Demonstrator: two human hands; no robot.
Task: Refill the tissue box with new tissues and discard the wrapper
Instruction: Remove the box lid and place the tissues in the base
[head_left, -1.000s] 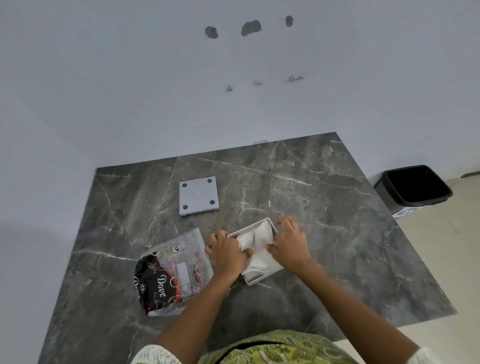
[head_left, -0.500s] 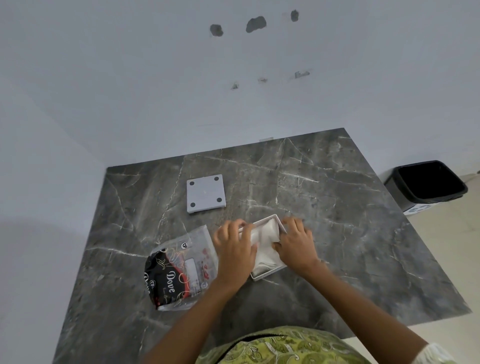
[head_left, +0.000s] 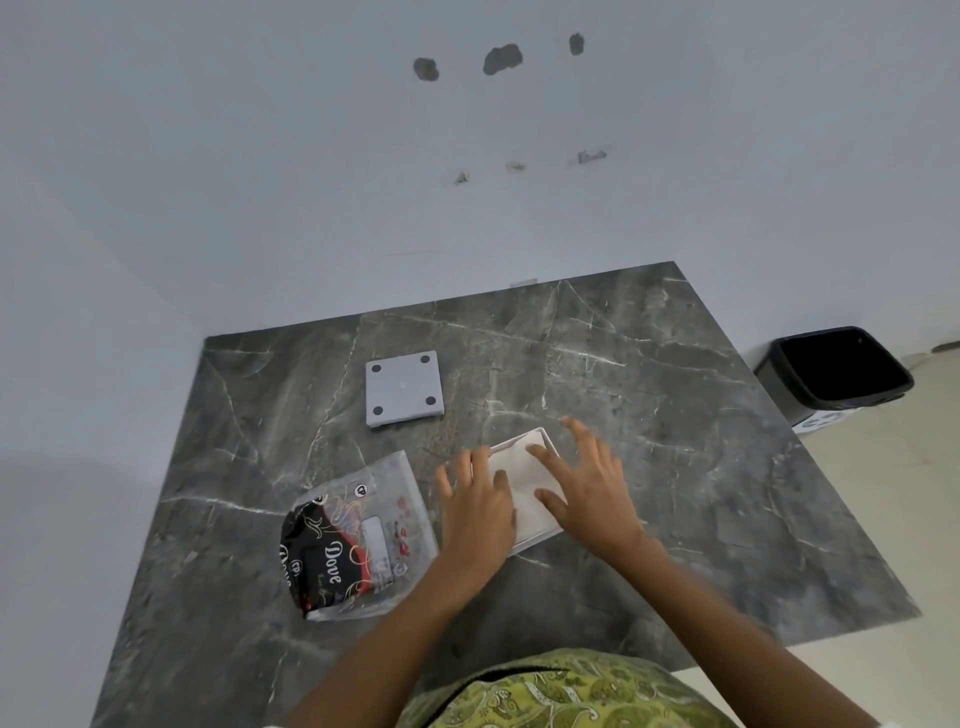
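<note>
Table (head_left: 675, 415): dark marble, bin (head_left: 836, 371) past right edge
Tissues (head_left: 522, 486): now pressed flat into box (head_left: 540, 538)
Left hand (head_left: 480, 512), right hand (head_left: 589, 491): fingers spread, nothing gripped
Wrapper (head_left: 358, 535): not yet binned

Left hand (head_left: 480, 512) flat, right hand (head_left: 589, 488) fingers spread, both palm-down

White tissues (head_left: 522, 480) fill the open tissue box (head_left: 540, 540); emptied wrapper (head_left: 358, 535) lies beside it.

A dark grey marble desk (head_left: 649, 395) with pale veins stands in the corner. On it lie a square grey lid (head_left: 404, 388) with four dark feet upward, a crumpled clear wrapper (head_left: 358, 535) printed black and red, and an open white tissue box (head_left: 524, 491) beside the wrapper
</note>
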